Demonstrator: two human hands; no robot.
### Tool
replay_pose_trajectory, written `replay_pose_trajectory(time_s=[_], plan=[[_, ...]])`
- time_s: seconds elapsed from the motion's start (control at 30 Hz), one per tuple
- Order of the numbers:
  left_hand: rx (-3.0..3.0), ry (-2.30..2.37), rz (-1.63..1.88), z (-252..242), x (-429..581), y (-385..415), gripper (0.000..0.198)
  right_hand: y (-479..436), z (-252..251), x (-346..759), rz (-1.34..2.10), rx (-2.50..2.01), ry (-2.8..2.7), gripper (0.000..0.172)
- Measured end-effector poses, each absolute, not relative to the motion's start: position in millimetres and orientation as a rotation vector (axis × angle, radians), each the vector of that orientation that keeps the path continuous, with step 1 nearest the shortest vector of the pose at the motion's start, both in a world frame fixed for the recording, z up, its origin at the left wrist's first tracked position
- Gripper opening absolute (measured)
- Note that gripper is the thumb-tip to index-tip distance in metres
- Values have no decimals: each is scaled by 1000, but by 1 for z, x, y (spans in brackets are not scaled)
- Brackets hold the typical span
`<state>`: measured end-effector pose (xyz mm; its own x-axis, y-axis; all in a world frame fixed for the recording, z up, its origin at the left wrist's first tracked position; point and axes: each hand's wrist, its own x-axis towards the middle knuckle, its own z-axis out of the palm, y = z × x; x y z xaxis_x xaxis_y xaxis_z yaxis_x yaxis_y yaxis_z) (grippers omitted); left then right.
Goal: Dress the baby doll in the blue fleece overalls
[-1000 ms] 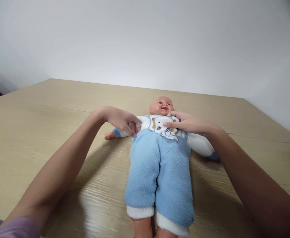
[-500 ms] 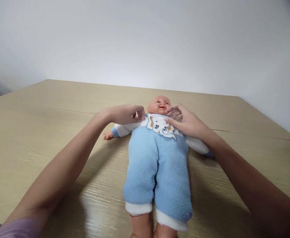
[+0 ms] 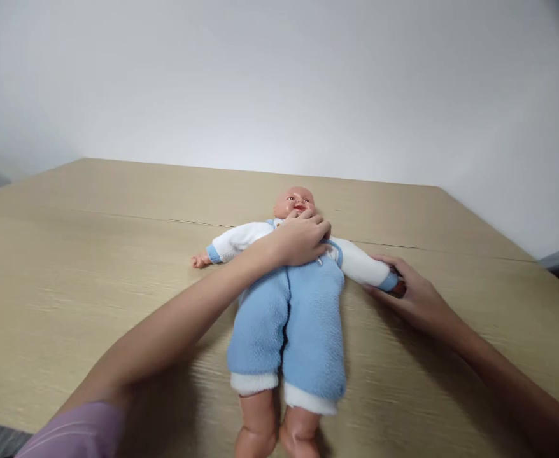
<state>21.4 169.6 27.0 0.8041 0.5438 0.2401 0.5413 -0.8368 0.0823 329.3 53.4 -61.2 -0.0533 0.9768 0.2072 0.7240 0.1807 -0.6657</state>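
1 doll | 1 tbl | L hand @chest | R hand @cuff

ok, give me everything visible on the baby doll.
The baby doll lies on its back on the wood-grain table, feet toward the camera, arms spread. Its bald head looks like glossy plastic. The fleecy outfit has white sleeves with blue cuffs and blue legs with white hems; bare shins show below, feet cut off by the frame. The left hand lies over its upper body; the right hand wraps the cuff on the right.
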Motion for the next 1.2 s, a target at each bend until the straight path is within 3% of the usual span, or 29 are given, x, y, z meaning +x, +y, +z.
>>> replay_pose_trajectory(time_s=[0.23, 0.43, 0.67, 0.77, 0.9, 1.2], plan=[[2825, 665, 720, 9, 30, 174, 26, 67, -39, 322, 698, -1430, -1362, 89], [2728, 301, 939, 7, 23, 172, 36, 102, -31, 289, 757, -1067, -1203, 57], [2925, 187, 1334, 0, 17, 168, 34, 127, -47, 238, 744, -900, -1458, 53], [2806, 135, 1448, -2, 14, 168, 28, 118, -49, 235, 636, -918, -1602, 33], [2503, 154, 1388, 4, 17, 168, 22, 106, -46, 234, 545, -979, -1662, 45], [1976, 373, 928, 30, 22, 172, 24, 98, -46, 225, 529, -1052, -1691, 41]])
